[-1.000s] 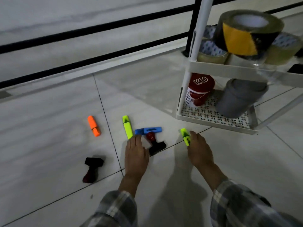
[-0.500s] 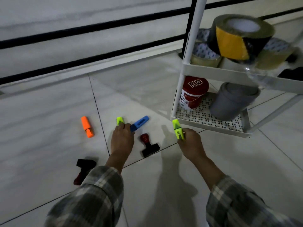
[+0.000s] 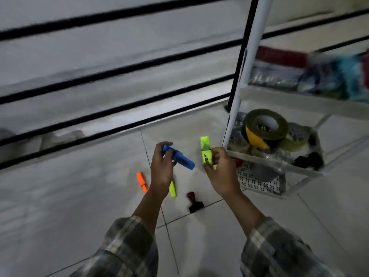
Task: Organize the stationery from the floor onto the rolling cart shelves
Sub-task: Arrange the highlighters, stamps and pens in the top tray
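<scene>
My left hand [image 3: 162, 168] is raised above the floor and grips a blue highlighter [image 3: 180, 159] that points down to the right. My right hand [image 3: 221, 168] holds a yellow-green highlighter [image 3: 205, 149] upright, close to the white rolling cart [image 3: 279, 163]. On the tiled floor below lie an orange highlighter [image 3: 142, 181], a second yellow-green highlighter [image 3: 172, 188] partly behind my left wrist, and a red-handled black stamp [image 3: 194, 202].
The cart's middle shelf carries a yellow-and-black tape roll [image 3: 264, 127], clear tape rolls and black items [image 3: 308, 159]. Its upper shelf [image 3: 299, 98] holds blurred packets. A grey container [image 3: 261, 173] sits on the bottom shelf. Black railing bars [image 3: 119, 66] run behind.
Both hands have risen from the floor, the left now carrying the blue highlighter, the right its yellow-green one. The view has tilted up, showing the cart's upper shelf.
</scene>
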